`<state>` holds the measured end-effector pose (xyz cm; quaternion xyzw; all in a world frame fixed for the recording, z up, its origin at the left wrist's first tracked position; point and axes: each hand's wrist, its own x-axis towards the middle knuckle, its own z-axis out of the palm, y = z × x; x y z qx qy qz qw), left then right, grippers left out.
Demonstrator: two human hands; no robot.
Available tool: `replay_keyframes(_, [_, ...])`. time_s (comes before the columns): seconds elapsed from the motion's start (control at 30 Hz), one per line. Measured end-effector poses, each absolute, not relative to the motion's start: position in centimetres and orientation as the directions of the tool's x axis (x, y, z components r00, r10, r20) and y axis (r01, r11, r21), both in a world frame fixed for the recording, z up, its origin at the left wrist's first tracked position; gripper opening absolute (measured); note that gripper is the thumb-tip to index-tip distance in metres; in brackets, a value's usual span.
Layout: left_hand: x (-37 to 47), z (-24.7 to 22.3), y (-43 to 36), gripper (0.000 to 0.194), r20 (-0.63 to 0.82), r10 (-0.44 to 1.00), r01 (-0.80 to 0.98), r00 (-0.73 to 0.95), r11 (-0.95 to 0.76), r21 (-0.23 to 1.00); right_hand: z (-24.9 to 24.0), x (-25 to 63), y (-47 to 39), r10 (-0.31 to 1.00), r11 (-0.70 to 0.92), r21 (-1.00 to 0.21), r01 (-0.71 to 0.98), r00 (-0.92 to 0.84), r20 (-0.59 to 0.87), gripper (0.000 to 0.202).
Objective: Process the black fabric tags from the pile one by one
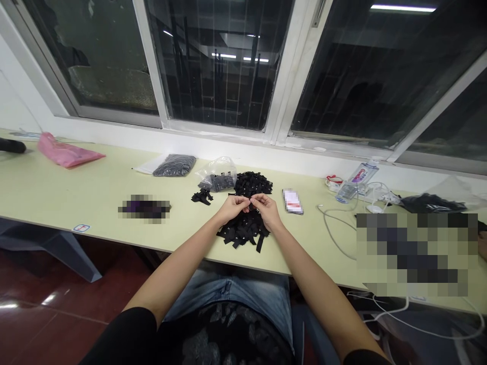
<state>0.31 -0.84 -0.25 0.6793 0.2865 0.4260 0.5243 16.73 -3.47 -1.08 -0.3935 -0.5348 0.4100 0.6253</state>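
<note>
My left hand (234, 208) and my right hand (266, 209) meet at the fingertips over the table, both closed in a pinch. What they hold between them is too small to make out. Under and in front of my hands lies a heap of short black fabric strips (243, 230) dotted with small shiny bits. A second heap of similar black pieces (254, 182) sits just beyond my fingers. To the left is a small cluster of black strips (202, 197), beside an open clear plastic bag (217, 175) with black pieces inside.
A filled bag of dark pieces (175, 165) and a pink bag (68, 150) lie along the back of the pale table (95, 190). Right of my hands are a phone (292, 201), a tilted clear bottle (357, 181), a cable (330, 230) and a black bag (433, 203).
</note>
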Motion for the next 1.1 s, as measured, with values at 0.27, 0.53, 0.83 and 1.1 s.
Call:
replay_keyframes(0.27, [0.26,-0.29,-0.76,0.036,0.286,0.818,-0.041,0.499,-0.308,0.951,-0.78,16.78,-3.82,0.973,0.233,-0.954,-0.188,0.038,0.229,0.032])
replay_keyframes(0.53, [0.33,-0.4,-0.78,0.035,0.237,0.827,-0.15,0.51,-0.186,0.971,-0.78,16.89,-3.83,0.965,0.263,-0.951,-0.163,0.049,0.258,0.031])
replay_keyframes(0.83, [0.64,-0.4,-1.09,0.038,0.216,0.848,-0.215,0.485,-0.124,0.969,-0.68,16.65,-4.02,0.899,0.427,-0.903,0.053,0.085,0.43,0.027])
replay_keyframes(1.1, [0.77,-0.46,-1.05,0.038,0.212,0.859,-0.173,0.465,-0.147,0.974,-0.92,16.58,-3.88,0.901,0.422,-0.905,0.063,0.079,0.426,0.029])
